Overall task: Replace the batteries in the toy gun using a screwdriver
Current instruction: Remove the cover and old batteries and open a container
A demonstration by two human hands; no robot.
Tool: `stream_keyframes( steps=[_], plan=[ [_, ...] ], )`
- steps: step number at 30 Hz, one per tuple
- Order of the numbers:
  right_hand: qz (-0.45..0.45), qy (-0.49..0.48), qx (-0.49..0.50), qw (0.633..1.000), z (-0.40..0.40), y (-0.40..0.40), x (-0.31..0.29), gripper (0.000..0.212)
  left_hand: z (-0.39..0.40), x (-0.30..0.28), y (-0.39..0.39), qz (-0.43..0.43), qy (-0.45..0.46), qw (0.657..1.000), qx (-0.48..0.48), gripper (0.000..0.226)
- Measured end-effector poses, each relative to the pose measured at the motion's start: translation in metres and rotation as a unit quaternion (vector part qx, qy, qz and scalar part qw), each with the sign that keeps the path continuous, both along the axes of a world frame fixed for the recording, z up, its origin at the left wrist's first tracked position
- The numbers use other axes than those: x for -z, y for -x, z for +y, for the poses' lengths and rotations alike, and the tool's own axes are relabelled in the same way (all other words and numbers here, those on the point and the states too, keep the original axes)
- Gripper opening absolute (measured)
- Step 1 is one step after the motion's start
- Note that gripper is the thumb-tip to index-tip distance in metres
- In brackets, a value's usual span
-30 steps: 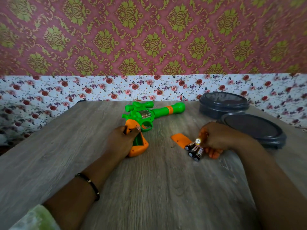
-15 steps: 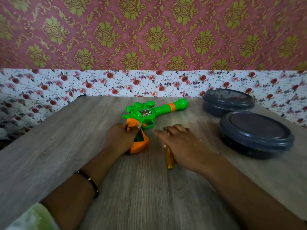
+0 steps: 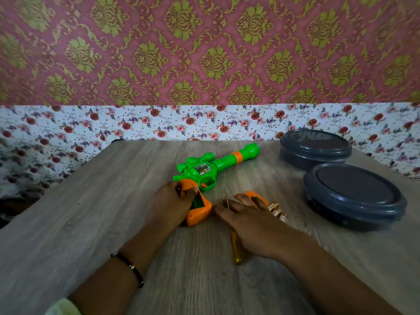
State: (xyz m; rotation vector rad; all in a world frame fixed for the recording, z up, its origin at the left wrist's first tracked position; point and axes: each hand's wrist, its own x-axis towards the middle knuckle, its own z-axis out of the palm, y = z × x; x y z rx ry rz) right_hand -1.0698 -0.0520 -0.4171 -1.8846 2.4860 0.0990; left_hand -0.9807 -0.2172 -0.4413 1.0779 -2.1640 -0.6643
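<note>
A green and orange toy gun (image 3: 204,170) lies on the wooden table (image 3: 91,212), barrel pointing to the far right. My left hand (image 3: 170,205) grips its orange handle, where the open battery compartment (image 3: 197,202) shows. My right hand (image 3: 250,221) lies with fingers stretched over a yellow-handled screwdriver (image 3: 237,248); the handle sticks out under the palm and the shaft tip shows between thumb and forefinger. The orange battery cover (image 3: 252,194) lies just beyond those fingers. Several batteries (image 3: 277,211) lie to the right of the hand, partly hidden.
Two round dark grey lidded containers stand at the right, one at the back (image 3: 316,148) and a nearer one (image 3: 354,196). Patterned wall covering rises behind the table's far edge. The left half of the table shows bare wood.
A second ago my right hand held the batteries at the right. It has let them go and moved left onto the screwdriver. My left hand has stayed on the gun handle.
</note>
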Motion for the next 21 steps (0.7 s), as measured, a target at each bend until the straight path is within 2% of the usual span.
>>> stream_keyframes(
  steps=[4, 9, 13, 16, 18, 21],
  plan=[
    [-0.012, 0.017, 0.012, 1.0, 0.0, 0.003, 0.0, 0.061, 0.001, -0.001, -0.002, 0.005, -0.006, 1.0, -0.002, 0.04],
    [-0.023, 0.096, -0.011, 0.995, -0.001, 0.005, -0.006, 0.066, 0.002, -0.002, -0.003, 0.004, -0.013, 1.0, 0.005, 0.038],
    [0.005, 0.197, 0.016, 0.98, 0.003, 0.013, -0.021, 0.051, 0.001, -0.003, -0.002, -0.003, -0.001, 1.0, 0.005, 0.036],
    [0.034, 0.256, 0.08, 0.963, 0.012, 0.033, -0.027, 0.039, 0.001, -0.003, -0.002, 0.005, 0.006, 1.0, 0.007, 0.037],
    [0.074, 0.233, 0.147, 0.959, 0.022, 0.048, -0.03, 0.038, 0.001, -0.003, -0.005, 0.02, 0.003, 1.0, 0.003, 0.035],
    [0.114, 0.139, 0.241, 0.954, 0.045, 0.071, -0.03, 0.04, 0.0, -0.006, -0.009, 0.041, 0.018, 0.999, -0.006, 0.034]
  ],
)
